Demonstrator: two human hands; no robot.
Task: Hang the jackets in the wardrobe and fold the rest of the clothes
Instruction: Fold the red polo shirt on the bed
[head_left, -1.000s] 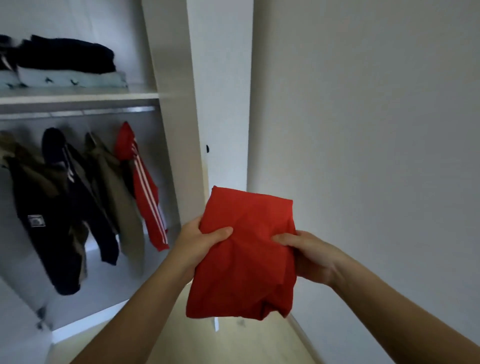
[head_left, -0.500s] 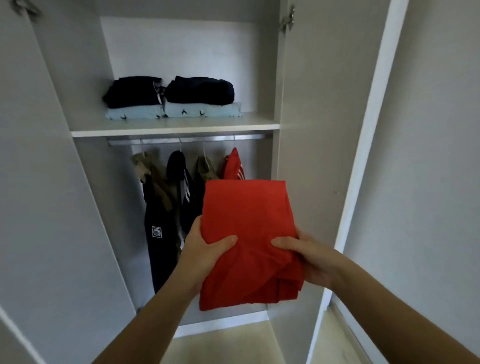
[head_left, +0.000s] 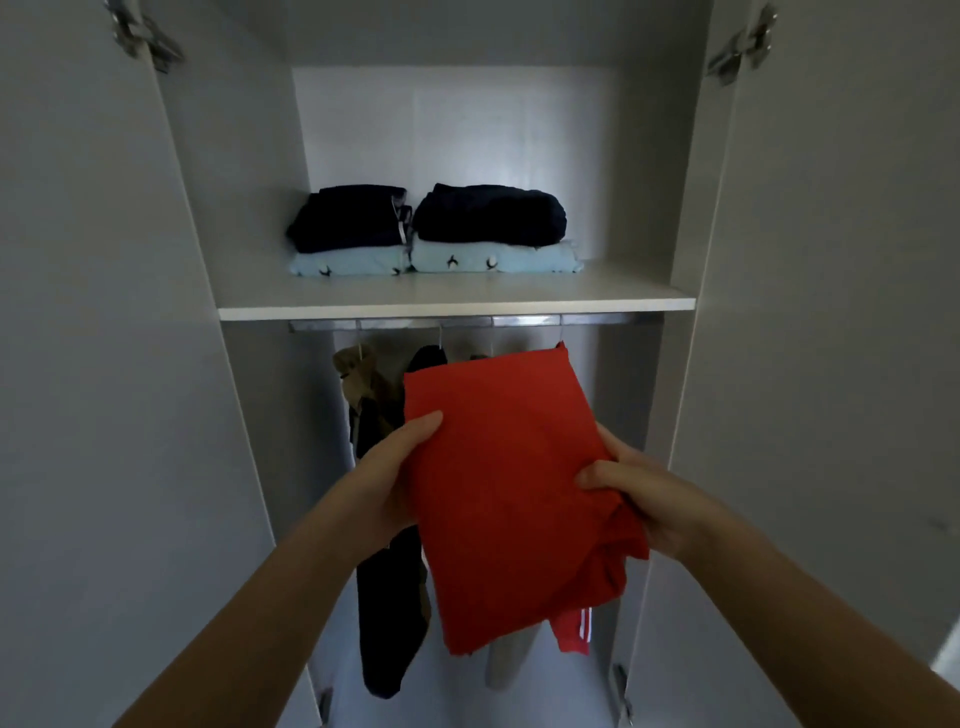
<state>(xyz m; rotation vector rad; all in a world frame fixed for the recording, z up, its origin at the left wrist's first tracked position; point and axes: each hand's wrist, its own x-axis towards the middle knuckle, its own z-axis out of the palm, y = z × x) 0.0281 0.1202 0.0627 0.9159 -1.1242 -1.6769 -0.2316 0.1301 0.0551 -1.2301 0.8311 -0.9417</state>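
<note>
Head view: open grey wardrobe (head_left: 239, 208), with a white shelf (head_left: 597, 301) bearing folded dark and pale-blue stacks (head_left: 488, 234). The folded red fabric garment (head_left: 509, 493) is held below the shelf, in front of the hanging jackets (head_left: 384, 623). Judged light, soft and liable to unfold: support both side edges. The left hand (head_left: 384, 478) and right hand (head_left: 654, 501) grip it, thumbs on top.

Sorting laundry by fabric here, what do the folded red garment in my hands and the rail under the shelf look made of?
The folded red garment: thin matte cloth, judging by soft creases and its bunched lower corner; fibre unclear. The rail: metal, seemingly polished, since it shows pale glints.
</note>
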